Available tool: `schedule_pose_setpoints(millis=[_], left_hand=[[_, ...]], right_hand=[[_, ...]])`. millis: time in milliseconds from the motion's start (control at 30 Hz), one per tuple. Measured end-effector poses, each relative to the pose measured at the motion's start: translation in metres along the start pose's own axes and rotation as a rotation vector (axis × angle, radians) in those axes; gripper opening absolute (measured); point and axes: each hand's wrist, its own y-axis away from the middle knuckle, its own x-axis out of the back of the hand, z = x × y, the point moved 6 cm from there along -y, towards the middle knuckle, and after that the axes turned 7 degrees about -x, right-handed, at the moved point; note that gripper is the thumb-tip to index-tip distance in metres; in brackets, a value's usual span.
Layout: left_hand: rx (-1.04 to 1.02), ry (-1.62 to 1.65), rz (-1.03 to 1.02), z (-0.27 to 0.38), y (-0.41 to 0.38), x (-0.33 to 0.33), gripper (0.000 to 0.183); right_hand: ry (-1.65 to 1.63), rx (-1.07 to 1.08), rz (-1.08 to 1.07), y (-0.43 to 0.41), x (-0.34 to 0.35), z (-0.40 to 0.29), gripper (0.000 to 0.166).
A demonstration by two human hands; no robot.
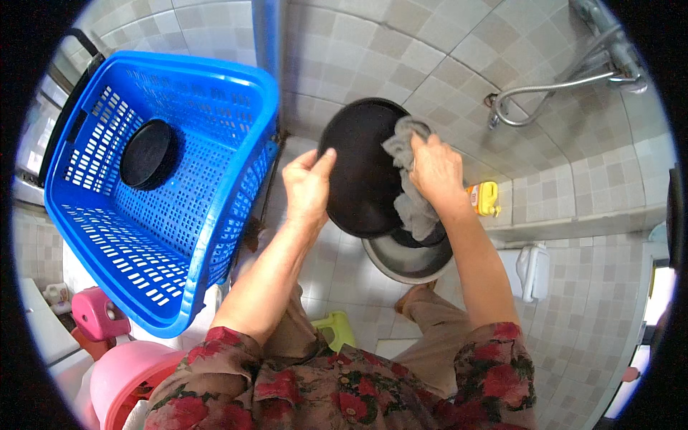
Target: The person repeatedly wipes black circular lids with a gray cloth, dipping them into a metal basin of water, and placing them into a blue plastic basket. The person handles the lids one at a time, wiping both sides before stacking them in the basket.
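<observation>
A round black tray or shallow dish [361,172] is tilted up in front of me. My left hand [307,185] grips its left rim, thumb over the near face. In my right hand [438,166] is a crumpled grey cloth [411,207], which lies against the right edge of the black dish. Below them a metal basin [400,263] rests on the tiled floor, with something dark partly hidden inside it. To my left stands a blue perforated plastic basket [177,317], and a black bowl-shaped piece [148,153] sits in it.
A shower hose [553,86] hangs on the tiled wall at right. A yellow bottle [486,198] stands by the ledge. A light-green plastic container [338,328] is at my feet. Pink buckets [129,371] and a pink stool [99,317] are at lower left.
</observation>
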Motion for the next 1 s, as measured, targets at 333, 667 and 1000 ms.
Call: schedule_pose_setpoints(millis=[333,667,1000], left_hand=[[-0.072,-0.13,0.093,-0.012,-0.013,0.012,0.021],[0.291,0.244,0.042,-0.032,-0.005,-0.014,0.019],[0.175,0.27,0.073,-0.029,-0.007,0.002,0.016]], right_hand=[[-0.568,0.26,-0.595,0.073,-0.013,-0.023,0.027],[-1.285,-0.06,0.461,0.021,0.186,0.072,0.034],[-0.778,0.18,0.153,0.039,0.022,-0.037,0.065]])
